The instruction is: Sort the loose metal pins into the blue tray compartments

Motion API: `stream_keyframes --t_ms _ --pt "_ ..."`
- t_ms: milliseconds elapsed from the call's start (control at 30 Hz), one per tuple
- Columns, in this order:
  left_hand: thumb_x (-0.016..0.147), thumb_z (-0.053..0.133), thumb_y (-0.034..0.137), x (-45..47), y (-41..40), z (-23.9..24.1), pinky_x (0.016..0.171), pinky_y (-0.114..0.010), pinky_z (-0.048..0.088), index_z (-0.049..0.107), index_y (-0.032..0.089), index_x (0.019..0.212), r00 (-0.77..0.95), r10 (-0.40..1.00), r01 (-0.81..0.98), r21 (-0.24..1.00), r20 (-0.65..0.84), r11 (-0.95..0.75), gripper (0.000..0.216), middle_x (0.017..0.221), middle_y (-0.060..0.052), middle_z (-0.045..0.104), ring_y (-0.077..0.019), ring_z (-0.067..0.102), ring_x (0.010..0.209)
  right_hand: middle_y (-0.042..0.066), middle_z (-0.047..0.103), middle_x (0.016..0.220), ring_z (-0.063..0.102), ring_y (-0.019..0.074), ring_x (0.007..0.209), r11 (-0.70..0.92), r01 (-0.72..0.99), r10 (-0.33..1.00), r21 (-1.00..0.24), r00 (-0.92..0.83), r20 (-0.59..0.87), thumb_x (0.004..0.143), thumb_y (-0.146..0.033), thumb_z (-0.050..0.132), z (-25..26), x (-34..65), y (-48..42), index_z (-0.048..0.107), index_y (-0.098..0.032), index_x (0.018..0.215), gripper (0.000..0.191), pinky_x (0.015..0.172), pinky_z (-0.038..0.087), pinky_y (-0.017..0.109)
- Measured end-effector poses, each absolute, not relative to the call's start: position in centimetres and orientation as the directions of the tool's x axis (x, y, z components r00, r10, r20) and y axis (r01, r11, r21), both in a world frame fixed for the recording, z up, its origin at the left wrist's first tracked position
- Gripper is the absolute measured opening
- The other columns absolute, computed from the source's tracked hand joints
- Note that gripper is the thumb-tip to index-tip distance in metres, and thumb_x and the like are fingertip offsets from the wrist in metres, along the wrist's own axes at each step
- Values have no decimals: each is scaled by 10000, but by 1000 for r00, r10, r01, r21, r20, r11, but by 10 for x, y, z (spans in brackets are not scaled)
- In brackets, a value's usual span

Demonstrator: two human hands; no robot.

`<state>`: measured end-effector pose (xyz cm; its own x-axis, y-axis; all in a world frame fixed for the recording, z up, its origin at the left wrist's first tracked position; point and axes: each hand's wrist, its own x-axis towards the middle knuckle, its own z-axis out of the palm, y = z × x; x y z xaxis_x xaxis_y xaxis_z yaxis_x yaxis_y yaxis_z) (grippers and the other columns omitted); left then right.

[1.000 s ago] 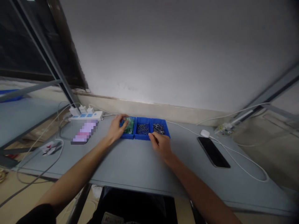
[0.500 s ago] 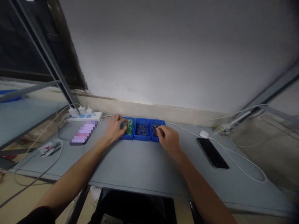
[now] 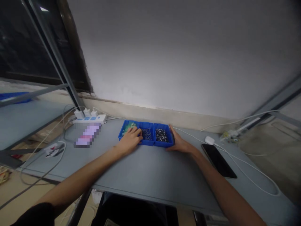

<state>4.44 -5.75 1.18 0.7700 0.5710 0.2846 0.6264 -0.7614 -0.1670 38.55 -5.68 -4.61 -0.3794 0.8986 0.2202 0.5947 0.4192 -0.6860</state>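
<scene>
Three blue plastic bins stand side by side on the grey table. The left bin point(image 3: 120, 133) holds green pieces, possibly small bags. In the middle bin point(image 3: 147, 142) lie thin dark metal screws or nails, and the right bin point(image 3: 162, 144) holds shorter metal pieces like screws. My left hand point(image 3: 131, 138) lies over the front of the left bin and the edge of the middle one, fingers bent, tips partly hidden. My right hand point(image 3: 179, 143) is spread against the right bin's outer side, fingers along the wall and thumb near its front corner.
A white power strip point(image 3: 102, 119) with plugs stands at the back left, near a phone point(image 3: 88, 135) with a blurred screen. On the right lie a black phone point(image 3: 218, 160), a white charger point(image 3: 209, 140) and loose cables. The wall rises behind the bins.
My right hand has left the inside of the right bin for its outer side and opened. My left hand has moved right and nearer, from the left bin toward the middle bin.
</scene>
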Motion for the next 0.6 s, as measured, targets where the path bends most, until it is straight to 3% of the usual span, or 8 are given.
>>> stream_keyframes --t_ms 233,400,500,600 --pt "957 603 200 44 -64 15 914 -432 384 742 196 1003 798 536 575 -82 276 -814 147 1155 -98 584 -297 485 1113 191 83 1688 207 350 1541 385 514 893 -766 -417 169 639 -513 898 -40 387 -54 -159 -234 1613 1464 1237 248 538" --pt "955 579 156 43 -91 13 907 -425 383 736 202 1004 811 509 540 -33 286 -841 171 1168 -99 580 -290 478 1110 163 66 1694 195 361 1543 396 570 891 -720 -427 152 642 -504 904 -37 391 -97 -144 -271 1617 1449 1253 196 565" --pt "971 580 203 36 -121 11 901 -416 400 728 200 992 816 494 500 64 300 -864 150 1157 -101 576 -284 482 1100 147 45 1698 179 387 1541 420 620 888 -662 -431 160 629 -473 915 -37 388 -134 -105 -285 1625 1438 1253 188 589" --pt "977 609 299 20 -145 6 928 -406 434 693 243 1095 784 543 477 268 300 -837 156 1180 -92 557 -268 498 1098 130 101 1693 171 400 1538 438 638 878 -633 -455 150 622 -438 921 -34 385 -164 -87 -313 1626 1428 1246 177 630"
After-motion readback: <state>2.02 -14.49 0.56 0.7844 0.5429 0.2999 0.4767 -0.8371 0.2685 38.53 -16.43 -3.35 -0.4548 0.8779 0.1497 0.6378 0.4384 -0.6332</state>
